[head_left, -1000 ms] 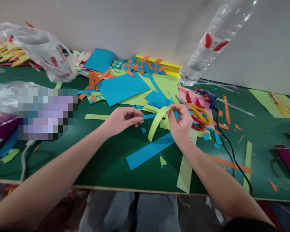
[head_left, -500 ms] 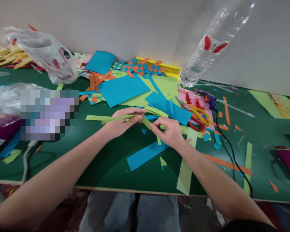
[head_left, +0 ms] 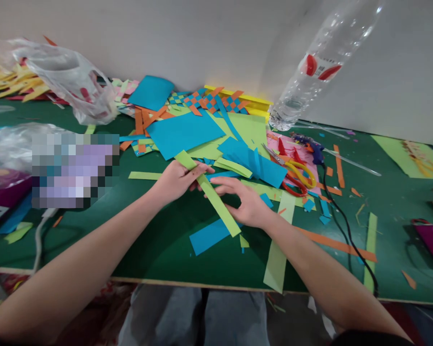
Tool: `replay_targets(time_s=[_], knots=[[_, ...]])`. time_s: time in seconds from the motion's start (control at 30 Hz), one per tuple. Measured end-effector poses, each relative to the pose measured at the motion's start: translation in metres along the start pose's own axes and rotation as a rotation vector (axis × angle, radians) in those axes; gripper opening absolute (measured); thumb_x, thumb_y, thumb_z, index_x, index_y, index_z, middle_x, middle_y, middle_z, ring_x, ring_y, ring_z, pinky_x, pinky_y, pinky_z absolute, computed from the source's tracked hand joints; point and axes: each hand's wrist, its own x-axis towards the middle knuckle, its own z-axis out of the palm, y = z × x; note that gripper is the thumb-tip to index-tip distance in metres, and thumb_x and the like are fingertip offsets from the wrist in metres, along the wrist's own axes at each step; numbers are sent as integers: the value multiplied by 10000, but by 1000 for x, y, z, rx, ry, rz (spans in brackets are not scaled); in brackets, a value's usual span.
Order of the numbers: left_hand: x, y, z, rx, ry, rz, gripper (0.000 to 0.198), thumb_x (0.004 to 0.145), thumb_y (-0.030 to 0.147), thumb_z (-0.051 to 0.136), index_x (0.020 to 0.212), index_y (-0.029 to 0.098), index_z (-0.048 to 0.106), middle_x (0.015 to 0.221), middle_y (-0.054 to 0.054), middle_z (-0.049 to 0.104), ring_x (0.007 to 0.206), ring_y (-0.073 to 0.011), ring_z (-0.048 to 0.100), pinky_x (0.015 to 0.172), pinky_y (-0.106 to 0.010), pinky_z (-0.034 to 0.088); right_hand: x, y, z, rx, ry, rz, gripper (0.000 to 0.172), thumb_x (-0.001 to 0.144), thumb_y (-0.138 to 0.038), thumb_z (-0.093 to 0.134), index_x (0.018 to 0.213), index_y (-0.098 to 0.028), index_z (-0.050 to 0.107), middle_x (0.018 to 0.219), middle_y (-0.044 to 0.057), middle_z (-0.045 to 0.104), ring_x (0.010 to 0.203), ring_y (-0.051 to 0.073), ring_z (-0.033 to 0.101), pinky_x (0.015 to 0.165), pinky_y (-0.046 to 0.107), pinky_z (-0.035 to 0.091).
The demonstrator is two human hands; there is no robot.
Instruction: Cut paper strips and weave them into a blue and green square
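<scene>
The green strip (head_left: 209, 194) is pinched near its upper end by the left hand (head_left: 176, 180), fingers closed on it. The right hand (head_left: 248, 206) is held open, its outstretched fingers laid against the strip's lower half. A blue strip (head_left: 207, 235) is seen just below the right hand, and scissors (head_left: 295, 167) just beyond it.

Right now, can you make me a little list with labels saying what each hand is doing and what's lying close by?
Left hand: pinches the light green paper strip near its far end
Right hand: open, fingers against the same strip lower down
Strip: straight, slanted across both hands
Nearby: blue paper strip on the green table, yellow-and-red-handled scissors to the right
Back: clear plastic bottle by the wall
</scene>
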Motion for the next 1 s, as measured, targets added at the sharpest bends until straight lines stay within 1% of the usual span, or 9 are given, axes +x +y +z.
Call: replay_targets(time_s=[0.07,0.2,0.23,0.3,0.37,0.53,0.7,0.87,1.0], knots=[[0,0,0,14,-20,-4,394,940,463,464,989,173,727,600,-14,650,456,-87,536,448,-199,429,0,2,1,-50,-35,-8,394,885,-158,567,1261,-249,498,1125,33,699,1004,162,676,860,308,537],[0,2,1,-8,-101,-11,397,932,469,470,973,166,723,619,-16,647,463,-77,526,437,-186,408,3,5,1,-171,-52,-57,98,905,-214,570,958,-209,652,939,33,734,879,168,676,763,289,516],[-1,3,1,-28,-103,-13,382,927,458,482,963,163,721,609,-12,636,463,-76,522,435,-183,406,4,5,0,-183,-43,-58,100,913,-244,568,884,-203,655,854,25,729,814,157,667,726,276,502],[-1,3,3,-74,-86,-19,324,914,407,512,934,155,714,586,-3,608,464,-74,515,432,-178,403,5,3,-1,-192,-15,-30,193,930,-287,550,781,-195,630,692,2,683,677,129,626,648,250,463],[-1,3,3,-111,-59,-31,251,895,333,536,902,145,702,579,0,594,464,-73,512,426,-174,393,5,1,-2,-187,16,34,240,945,-308,522,747,-192,594,591,-22,627,580,106,577,585,231,422],[-1,3,1,-165,-72,14,189,868,261,551,957,142,667,599,12,587,464,-68,493,463,-188,403,3,-1,-5,-141,31,190,291,963,-381,458,748,-198,530,546,-43,572,503,86,546,534,217,385],[-1,4,0,-138,-167,45,240,869,314,563,1033,153,635,771,-20,656,554,-90,576,569,-227,478,3,-1,-6,-117,35,311,322,964,-417,435,730,-201,488,480,-56,527,443,82,519,490,212,354],[0,4,1,36,-295,30,235,882,376,557,893,165,660,664,-7,648,609,-117,610,560,-214,457,3,2,-4,-313,110,269,358,933,-369,486,621,-195,472,453,-60,416,425,72,366,465,245,252],[0,1,2,72,-309,43,269,858,425,587,949,185,667,678,3,656,591,-115,599,538,-211,452,2,7,-3,-393,135,201,366,914,-343,503,585,-192,447,470,-60,381,448,69,341,477,244,252]])
